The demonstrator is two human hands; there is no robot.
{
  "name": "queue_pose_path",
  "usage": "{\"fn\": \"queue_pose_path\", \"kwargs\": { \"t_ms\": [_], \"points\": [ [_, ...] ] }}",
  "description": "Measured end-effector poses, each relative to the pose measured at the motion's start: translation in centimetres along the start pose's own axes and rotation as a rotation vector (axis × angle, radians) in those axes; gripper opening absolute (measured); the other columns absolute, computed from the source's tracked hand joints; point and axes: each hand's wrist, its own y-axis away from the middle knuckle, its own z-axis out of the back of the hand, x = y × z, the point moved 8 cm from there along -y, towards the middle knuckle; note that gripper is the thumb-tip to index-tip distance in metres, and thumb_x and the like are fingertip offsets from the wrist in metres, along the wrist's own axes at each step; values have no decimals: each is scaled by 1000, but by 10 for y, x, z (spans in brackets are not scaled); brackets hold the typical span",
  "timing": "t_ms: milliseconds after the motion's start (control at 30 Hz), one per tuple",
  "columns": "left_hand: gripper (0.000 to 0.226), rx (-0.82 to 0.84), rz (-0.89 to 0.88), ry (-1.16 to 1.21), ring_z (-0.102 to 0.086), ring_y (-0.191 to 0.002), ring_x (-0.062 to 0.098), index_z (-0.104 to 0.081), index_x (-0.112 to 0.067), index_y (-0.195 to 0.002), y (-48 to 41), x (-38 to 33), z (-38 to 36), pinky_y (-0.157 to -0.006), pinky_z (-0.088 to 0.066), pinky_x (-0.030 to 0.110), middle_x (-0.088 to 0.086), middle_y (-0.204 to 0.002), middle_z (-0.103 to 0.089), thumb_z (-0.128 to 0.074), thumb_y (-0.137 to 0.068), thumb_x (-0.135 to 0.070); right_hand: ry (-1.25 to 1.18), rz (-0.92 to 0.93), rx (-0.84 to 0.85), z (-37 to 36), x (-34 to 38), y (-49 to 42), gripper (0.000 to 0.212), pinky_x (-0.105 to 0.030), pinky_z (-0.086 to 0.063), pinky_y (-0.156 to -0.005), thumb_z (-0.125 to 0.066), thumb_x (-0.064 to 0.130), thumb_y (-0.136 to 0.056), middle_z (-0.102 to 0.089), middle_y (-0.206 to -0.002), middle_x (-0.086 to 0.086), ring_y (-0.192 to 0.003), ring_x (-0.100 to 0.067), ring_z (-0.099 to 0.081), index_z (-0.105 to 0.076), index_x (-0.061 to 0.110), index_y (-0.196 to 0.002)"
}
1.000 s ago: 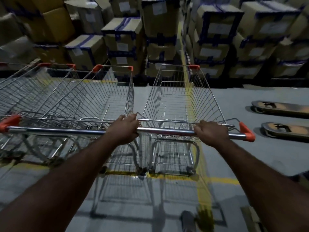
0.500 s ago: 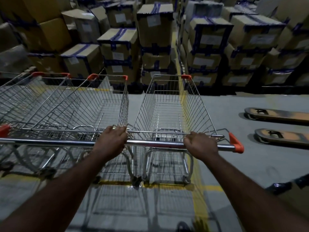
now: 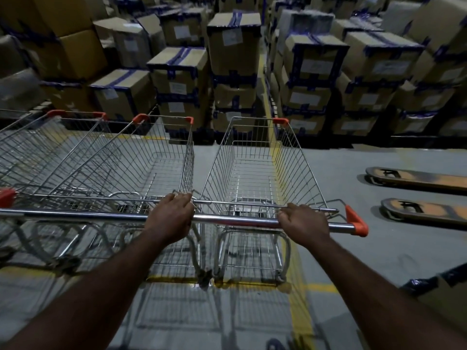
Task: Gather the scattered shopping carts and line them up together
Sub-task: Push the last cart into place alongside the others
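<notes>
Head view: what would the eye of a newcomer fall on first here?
First, the left hand and right hand gripping the steel handle bar of an empty wire cart at centre, another empty cart close beside it on the left. Behind them rise stacked cardboard boxes with blue tape; two orange pallet forks lie on the floor at right.

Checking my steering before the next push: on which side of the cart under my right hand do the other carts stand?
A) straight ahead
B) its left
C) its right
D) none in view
B: the other carts stand side by side left of the held cart, whose handle bar the right hand grips; the left hand grips the bar where the carts meet; on the right lie pallet-jack forks.
</notes>
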Motion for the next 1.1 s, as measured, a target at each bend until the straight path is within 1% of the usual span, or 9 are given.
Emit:
{"fn": "queue_pose_path", "kwargs": {
  "t_ms": [233,400,467,567,633,733,867,1000,1100],
  "points": [
    [38,31,28,-59,-54,-130,32,-68,-13,-109,7,2,-2,-108,-39,58,16,-140,-57,-78,-76,-27,-45,-32,-3,-1,2,6,50,-41,-47,-87,-23,50,-92,-59,-87,8,-84,-16,-55,-68,27,-96],
    [33,26,17,-63,-54,-129,33,-67,-9,-111,8,3,-5,-105,-42,51,18,-138,-59,-73,-80,-20,-29,-37,3,-1,3,11,47,-38,-46,-85,-26,49,-96,-60,-89,6,-84,-16,-55,-67,27,-97],
    [29,22,12,-44,-53,-130,32,-66,-9,-110,7,4,-8,-106,-43,48,18,-139,-57,-69,-83,-18,-23,-32,7,-2,4,11,50,-39,-45,-86,-25,51,-97,-62,-95,7,-87,-17,-56,-68,27,-104],
    [28,6,7,-15,-56,-127,33,-66,-10,-104,5,5,-8,-104,-45,49,19,-135,-60,-75,-78,-16,-32,-15,60,-4,4,11,63,-47,-42,-98,-17,59,-95,-66,-122,2,-109,-20,-58,-65,30,-125],
    [30,-10,-8,-3,-60,-121,35,-67,-9,-97,6,3,-7,-100,-48,50,21,-129,-63,-80,-71,-13,44,-43,88,-3,3,14,71,-59,-27,-112,-12,65,-94,-56,-144,-1,-134,-25,-47,-55,31,-140],
    [34,-37,-13,34,-63,-115,36,-66,-11,-92,8,2,-4,-97,-50,50,21,-123,-66,-85,-64,-10,177,-175,15,5,5,25,72,-68,4,-114,-14,66,-97,-34,-161,-9,-152,-33,-19,-45,27,-149],
    [40,-33,-18,81,-57,-120,35,-65,-14,-106,9,2,0,-101,-47,48,17,-129,-62,-78,-69,-11,61,-262,12,-2,8,30,63,-73,2,-112,-20,59,-98,-41,-155,-9,-147,-37,-25,-53,28,-142],
    [35,14,22,52,-37,-143,31,-64,-16,-121,7,0,1,-117,-28,46,15,-154,-41,-63,-87,-16,36,-225,58,-5,6,24,58,-73,3,-112,-21,54,-101,-54,-144,-4,-142,-33,-35,-66,29,-128],
    [33,35,61,22,-29,-148,28,-61,-19,-125,7,-1,0,-121,-20,44,12,-160,-32,-60,-92,-15,25,-230,105,-6,6,23,58,-73,0,-111,-20,51,-101,-61,-135,-2,-139,-30,-39,-71,27,-117]
  ]
}}
